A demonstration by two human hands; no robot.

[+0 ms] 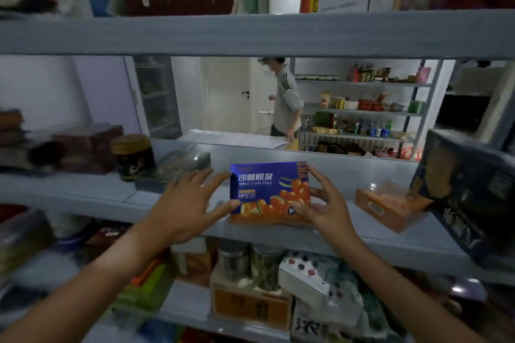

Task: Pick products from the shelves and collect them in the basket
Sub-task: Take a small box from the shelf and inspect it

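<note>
A blue and orange juice box (267,189) with fruit pictures stands upright on the middle grey shelf (348,175). My right hand (323,203) grips its right side, thumb on the lower front and fingers curled round the right edge. My left hand (192,200) is spread with straight fingers, its fingertips touching the box's left edge. No basket is in view.
An orange box (390,203) lies flat to the right, beside a tall dark box (468,198). A dark jar (133,156) and a tin (178,170) stand to the left. Jars and cartons fill the shelf below. Another person (287,100) stands behind the shelving.
</note>
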